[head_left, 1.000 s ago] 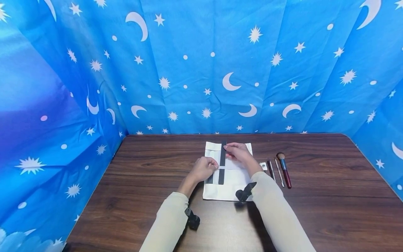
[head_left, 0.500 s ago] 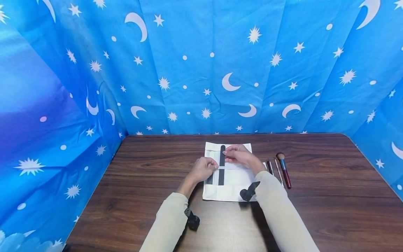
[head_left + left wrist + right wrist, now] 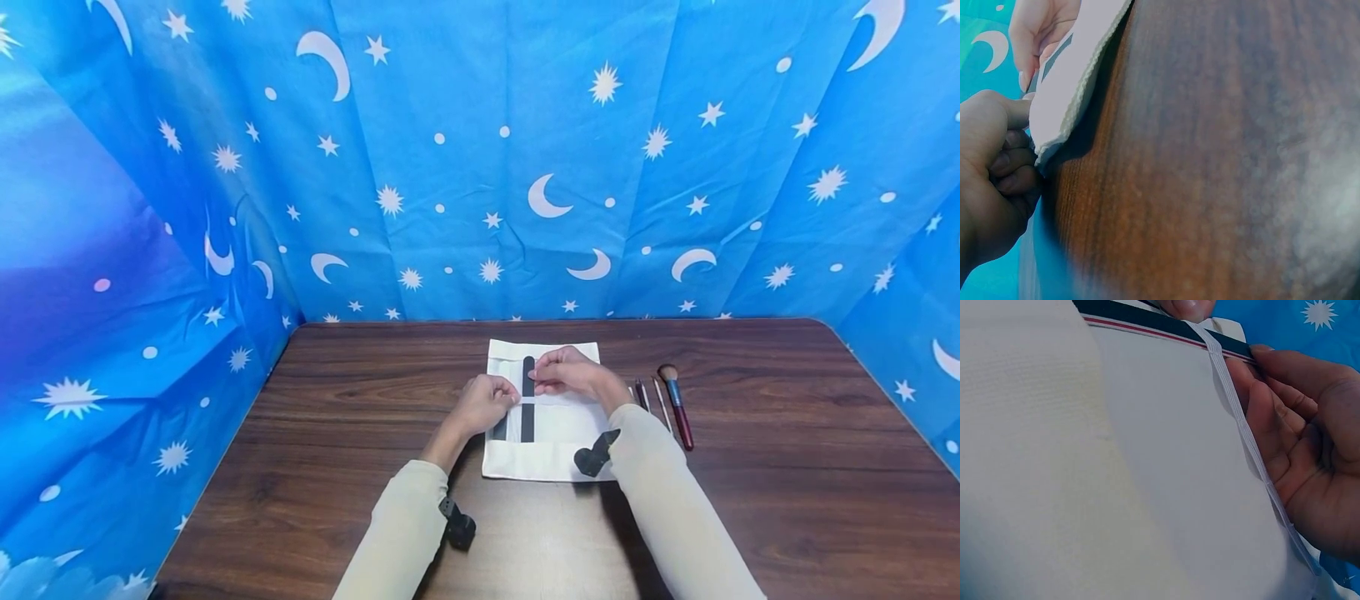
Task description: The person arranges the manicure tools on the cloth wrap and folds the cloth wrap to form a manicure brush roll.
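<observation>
A white fabric organizer (image 3: 570, 425) lies spread out in the head view, crossed by a white elastic band (image 3: 1235, 412). Running under this band is a black nail file (image 3: 528, 425) with a rounded far end; its red and white edge stripes show in the right wrist view. My right hand (image 3: 572, 371) pinches the file's upper part, thumb on top and fingers beneath. Just left of the file, my left hand (image 3: 483, 404) pinches the elastic band, its other fingers curled. Another dark flat piece (image 3: 500, 430) sits at the organizer's left, partly hidden by that hand.
Right of the organizer, a makeup brush (image 3: 677, 408) with a blue and red handle lies on the brown wooden table (image 3: 787, 467). Beside it are a thin metallic stick (image 3: 662, 400) and a dark slim stick (image 3: 642, 394). A blue star-patterned cloth (image 3: 450, 208) hangs behind.
The nail file has slid down toward me under the elastic band, and my right hand has moved down along with it. My left hand stays in place.
</observation>
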`<state>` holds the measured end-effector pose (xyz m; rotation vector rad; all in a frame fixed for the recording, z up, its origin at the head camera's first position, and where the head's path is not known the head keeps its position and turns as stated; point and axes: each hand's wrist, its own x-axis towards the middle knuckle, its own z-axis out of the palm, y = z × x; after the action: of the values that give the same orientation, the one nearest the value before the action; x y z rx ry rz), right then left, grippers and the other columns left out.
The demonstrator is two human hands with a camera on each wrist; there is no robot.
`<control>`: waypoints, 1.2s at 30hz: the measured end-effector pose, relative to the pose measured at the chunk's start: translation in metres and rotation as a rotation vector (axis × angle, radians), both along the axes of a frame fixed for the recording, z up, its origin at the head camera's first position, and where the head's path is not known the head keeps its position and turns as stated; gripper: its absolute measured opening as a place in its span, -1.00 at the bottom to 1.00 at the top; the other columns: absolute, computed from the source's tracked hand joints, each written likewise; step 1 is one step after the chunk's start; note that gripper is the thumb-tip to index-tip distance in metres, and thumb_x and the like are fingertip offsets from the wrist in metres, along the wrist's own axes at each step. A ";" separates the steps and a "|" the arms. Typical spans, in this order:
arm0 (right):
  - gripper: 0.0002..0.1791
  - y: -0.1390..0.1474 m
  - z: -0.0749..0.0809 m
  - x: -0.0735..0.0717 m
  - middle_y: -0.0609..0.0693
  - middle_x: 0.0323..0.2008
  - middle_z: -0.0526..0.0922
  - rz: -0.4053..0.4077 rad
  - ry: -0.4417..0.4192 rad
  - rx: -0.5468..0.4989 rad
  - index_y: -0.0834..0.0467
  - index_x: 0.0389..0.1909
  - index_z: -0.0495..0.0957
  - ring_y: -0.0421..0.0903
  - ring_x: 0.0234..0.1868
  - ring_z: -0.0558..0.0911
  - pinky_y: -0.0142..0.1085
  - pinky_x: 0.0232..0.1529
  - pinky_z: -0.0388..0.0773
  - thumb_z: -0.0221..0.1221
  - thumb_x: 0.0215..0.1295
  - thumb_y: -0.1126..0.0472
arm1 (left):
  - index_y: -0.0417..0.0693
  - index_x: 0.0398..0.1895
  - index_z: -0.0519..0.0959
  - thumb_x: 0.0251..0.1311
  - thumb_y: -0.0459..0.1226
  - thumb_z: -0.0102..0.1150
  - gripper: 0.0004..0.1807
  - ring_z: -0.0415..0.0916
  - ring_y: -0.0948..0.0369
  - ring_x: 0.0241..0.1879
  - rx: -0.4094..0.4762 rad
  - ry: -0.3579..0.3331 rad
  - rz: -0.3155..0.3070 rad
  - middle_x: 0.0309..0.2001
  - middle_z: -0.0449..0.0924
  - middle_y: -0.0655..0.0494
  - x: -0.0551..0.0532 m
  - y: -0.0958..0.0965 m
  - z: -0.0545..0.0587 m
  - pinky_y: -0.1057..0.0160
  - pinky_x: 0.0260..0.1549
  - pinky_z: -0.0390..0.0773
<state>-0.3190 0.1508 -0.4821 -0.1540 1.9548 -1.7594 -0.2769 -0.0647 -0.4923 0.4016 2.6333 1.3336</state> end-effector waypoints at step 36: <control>-0.84 -0.016 0.005 0.010 0.02 -0.47 0.67 -0.065 0.206 0.374 0.36 -0.19 0.69 -0.23 -0.54 0.63 -0.40 -0.43 0.63 0.27 0.46 0.30 | -0.18 -0.30 0.74 0.40 -0.38 0.29 -0.90 0.22 0.32 -0.67 0.032 0.033 -0.009 -0.69 0.33 0.24 0.002 -0.001 -0.002 0.35 -0.61 0.20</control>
<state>-0.3094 0.1346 -0.4774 -0.1477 2.4235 -1.4290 -0.2745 -0.0658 -0.4944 0.4429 2.6372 1.3796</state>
